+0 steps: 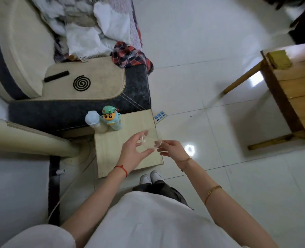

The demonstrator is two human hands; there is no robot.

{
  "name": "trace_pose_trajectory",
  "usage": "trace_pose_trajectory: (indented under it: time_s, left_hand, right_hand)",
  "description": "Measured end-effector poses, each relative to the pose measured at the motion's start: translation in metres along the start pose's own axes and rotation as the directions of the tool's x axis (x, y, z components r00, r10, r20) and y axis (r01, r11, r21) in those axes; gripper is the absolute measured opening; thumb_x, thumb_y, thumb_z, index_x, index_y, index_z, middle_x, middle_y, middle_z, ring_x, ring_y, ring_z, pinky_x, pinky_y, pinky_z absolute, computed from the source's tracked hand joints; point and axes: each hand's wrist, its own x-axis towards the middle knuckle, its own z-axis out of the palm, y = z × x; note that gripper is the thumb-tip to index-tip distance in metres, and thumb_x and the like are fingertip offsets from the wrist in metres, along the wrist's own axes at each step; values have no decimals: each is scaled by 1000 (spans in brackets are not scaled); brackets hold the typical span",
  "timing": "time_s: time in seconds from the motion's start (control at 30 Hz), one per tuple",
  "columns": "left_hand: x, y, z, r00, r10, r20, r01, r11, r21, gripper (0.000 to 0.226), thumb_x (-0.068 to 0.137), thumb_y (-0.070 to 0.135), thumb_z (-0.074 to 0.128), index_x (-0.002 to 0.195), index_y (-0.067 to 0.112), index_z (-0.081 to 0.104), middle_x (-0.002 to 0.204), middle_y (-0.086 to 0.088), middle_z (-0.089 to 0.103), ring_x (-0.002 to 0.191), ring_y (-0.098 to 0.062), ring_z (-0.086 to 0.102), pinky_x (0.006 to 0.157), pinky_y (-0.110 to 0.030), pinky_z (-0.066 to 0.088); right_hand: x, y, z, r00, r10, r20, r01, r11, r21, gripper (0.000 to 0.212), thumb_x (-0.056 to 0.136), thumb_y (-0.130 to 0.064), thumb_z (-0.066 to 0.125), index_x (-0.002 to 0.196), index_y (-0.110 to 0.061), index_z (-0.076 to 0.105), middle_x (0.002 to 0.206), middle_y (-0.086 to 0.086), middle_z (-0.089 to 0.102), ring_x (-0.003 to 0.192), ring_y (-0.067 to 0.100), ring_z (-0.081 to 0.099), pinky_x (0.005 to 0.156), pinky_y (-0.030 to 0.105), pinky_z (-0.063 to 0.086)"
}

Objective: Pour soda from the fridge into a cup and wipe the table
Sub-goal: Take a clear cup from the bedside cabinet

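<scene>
Head view: clear plastic cup (149, 140) held tipped above the small wooden bench (110, 149), left hand (133, 153) cupping its side, right hand (172, 149) pinching its 3 o'clock end, probably steadying it before setting down.

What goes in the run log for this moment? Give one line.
stage: cup prep | left hand: holding clear cup | right hand: on cup | small table: two bottles | soda: not visible
</scene>
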Motion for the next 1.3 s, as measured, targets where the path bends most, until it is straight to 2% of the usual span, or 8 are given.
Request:
trace_pose_trajectory:
  time_s: [0.17, 0.33, 0.53, 0.67, 0.8, 0.93, 1.07, 1.3]
  left_hand:
    - [-7, 41, 16, 986, 103, 131, -105, 994, 10, 65, 75, 22, 83, 134, 24, 55, 127, 12, 62, 117, 0, 56, 98, -18, 48]
    - [-14, 75, 45, 937, 171, 304, -177, 984, -5, 67, 76, 24, 83, 136, 26, 54, 125, 15, 62, 116, 2, 56, 98, -19, 49]
    - [-22, 115, 101, 823, 241, 514, -282, 959, 2, 66, 75, 28, 83, 134, 28, 53, 124, 14, 60, 116, 0, 56, 99, -22, 50]
    - [-31, 144, 150, 741, 284, 609, -342, 939, -23, 63, 75, 26, 82, 132, 27, 55, 122, 15, 61, 113, 0, 58, 93, -15, 50]
    - [-44, 172, 206, 666, 303, 681, -363, 930, -59, 60, 76, 22, 82, 129, 32, 55, 119, 18, 62, 110, 5, 58, 88, -10, 48]
    - [-58, 202, 272, 601, 324, 730, -394, 915, -82, 61, 76, 23, 82, 131, 28, 57, 120, 15, 63, 110, 4, 58, 91, -14, 49]
    - [-75, 234, 343, 567, 340, 750, -398, 911, -112, 60, 75, 21, 83, 130, 27, 58, 119, 14, 64, 110, 1, 59, 93, -17, 51]
    - [-95, 284, 455, 520, 359, 775, -408, 902, -145, 56, 74, 21, 84, 126, 24, 61, 118, 13, 65, 111, -3, 61, 94, -21, 52]
  right_hand:
    - [-48, 2, -29, 992, -47, -114, 57, 995, 80, 26, 96, -18, 57, 109, 0, 70, 97, 11, 71, 83, 15, 64, 72, 17, 52]
    - [-93, 19, -65, 970, -71, -232, 111, 980, 163, 22, 98, -16, 53, 104, -9, 72, 95, 4, 72, 84, 14, 65, 73, 17, 52]
    - [-150, 53, -108, 913, -57, -405, 177, 947, 267, 23, 99, -14, 50, 107, -8, 71, 98, 7, 72, 89, 16, 66, 81, 23, 52]
    - [-183, 77, -143, 862, -42, -505, 236, 915, 327, 25, 99, -15, 50, 108, -5, 71, 105, 13, 72, 90, 16, 66, 85, 25, 52]
    - [-213, 106, -187, 820, -8, -573, 282, 876, 392, 25, 99, -15, 50, 108, -4, 71, 106, 13, 72, 88, 16, 66, 88, 29, 52]
    - [-246, 130, -245, 790, 1, -614, 318, 855, 410, 26, 99, -12, 48, 109, -4, 71, 100, 8, 73, 86, 16, 66, 89, 32, 52]
    - [-277, 153, -310, 756, -2, -654, 348, 848, 400, 27, 100, -10, 46, 111, -2, 70, 96, 6, 72, 85, 16, 66, 83, 25, 52]
    - [-317, 185, -416, 712, 1, -702, 375, 845, 381, 26, 101, -10, 44, 108, -9, 70, 93, 2, 71, 86, 17, 64, 83, 25, 51]
